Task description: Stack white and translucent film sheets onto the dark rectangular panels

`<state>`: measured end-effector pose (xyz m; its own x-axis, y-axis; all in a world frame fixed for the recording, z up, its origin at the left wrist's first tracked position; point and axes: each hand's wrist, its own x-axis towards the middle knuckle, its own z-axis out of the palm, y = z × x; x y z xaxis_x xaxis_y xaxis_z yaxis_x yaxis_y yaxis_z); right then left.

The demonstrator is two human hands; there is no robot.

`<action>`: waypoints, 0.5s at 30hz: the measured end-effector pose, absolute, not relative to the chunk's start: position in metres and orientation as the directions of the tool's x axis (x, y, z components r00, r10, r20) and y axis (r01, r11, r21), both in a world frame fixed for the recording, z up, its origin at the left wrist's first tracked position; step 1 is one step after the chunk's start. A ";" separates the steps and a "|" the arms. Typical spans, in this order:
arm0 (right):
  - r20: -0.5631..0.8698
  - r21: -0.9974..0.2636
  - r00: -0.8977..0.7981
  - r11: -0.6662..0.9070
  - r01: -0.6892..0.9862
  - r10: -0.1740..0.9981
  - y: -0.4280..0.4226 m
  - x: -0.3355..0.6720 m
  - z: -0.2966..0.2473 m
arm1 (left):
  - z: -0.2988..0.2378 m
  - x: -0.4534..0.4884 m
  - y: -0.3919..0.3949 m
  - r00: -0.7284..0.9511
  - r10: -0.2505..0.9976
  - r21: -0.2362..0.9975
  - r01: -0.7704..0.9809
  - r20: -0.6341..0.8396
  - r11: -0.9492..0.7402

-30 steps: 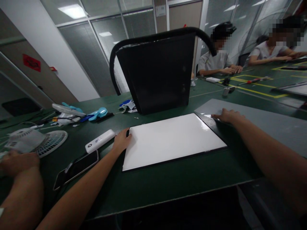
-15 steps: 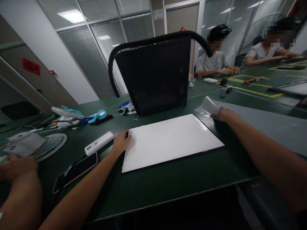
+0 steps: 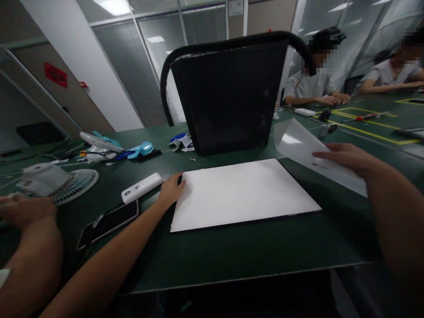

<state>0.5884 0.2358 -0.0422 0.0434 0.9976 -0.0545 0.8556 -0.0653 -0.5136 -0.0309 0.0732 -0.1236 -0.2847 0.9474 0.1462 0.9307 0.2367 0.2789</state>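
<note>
A white flat panel with a thin black border lies on the green table in front of me. My left hand rests on its upper left corner, fingers curled over the edge. My right hand is raised to the right of the panel and grips a thin grey translucent sheet, which it holds lifted off the table and tilted up.
A large black upright frame stands behind the panel. A white power bank, a phone, a small fan and blue tools lie at left. Another person's arm is at far left; two people sit at back right.
My right hand has lifted the grey sheet from the table and raised it, moving up and to the right. My left hand has stayed on the panel's corner.
</note>
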 end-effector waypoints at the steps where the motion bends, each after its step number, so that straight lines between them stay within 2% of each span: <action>1: -0.119 -0.583 -0.013 -0.059 0.810 0.993 0.231 0.584 -0.040 | -0.124 -0.031 0.073 -0.284 0.947 0.280 0.931 0.150 0.234; 3: -0.211 -0.691 -0.136 -0.049 0.721 0.968 0.221 0.571 -0.037 | -0.124 -0.031 0.073 -0.284 0.945 0.286 0.930 0.161 0.231; 5: -0.230 -0.755 -0.240 -0.018 0.656 0.943 0.210 0.552 -0.038 | -0.123 -0.031 0.073 -0.287 0.945 0.295 0.927 0.160 0.231; 8: -0.183 -0.827 -0.384 0.069 0.557 0.905 0.191 0.515 -0.042 | -0.123 -0.031 0.073 -0.290 0.944 0.326 0.918 0.158 0.228; 10: -0.115 -0.885 -0.581 0.182 0.428 0.806 0.180 0.492 -0.045 | -0.123 -0.031 0.073 -0.295 0.941 0.355 0.908 0.165 0.222; 12: -0.050 -0.858 -0.684 0.319 0.403 0.728 0.176 0.476 -0.050 | -0.125 -0.032 0.072 -0.291 0.939 0.388 0.899 0.182 0.204; 13: -0.032 -0.807 -0.677 0.381 0.452 0.735 0.177 0.472 -0.053 | -0.125 -0.032 0.072 -0.284 0.939 0.405 0.895 0.195 0.187; 15: 0.005 -0.656 -0.563 0.428 0.622 0.826 0.186 0.472 -0.062 | -0.125 -0.032 0.071 -0.273 0.936 0.434 0.887 0.221 0.157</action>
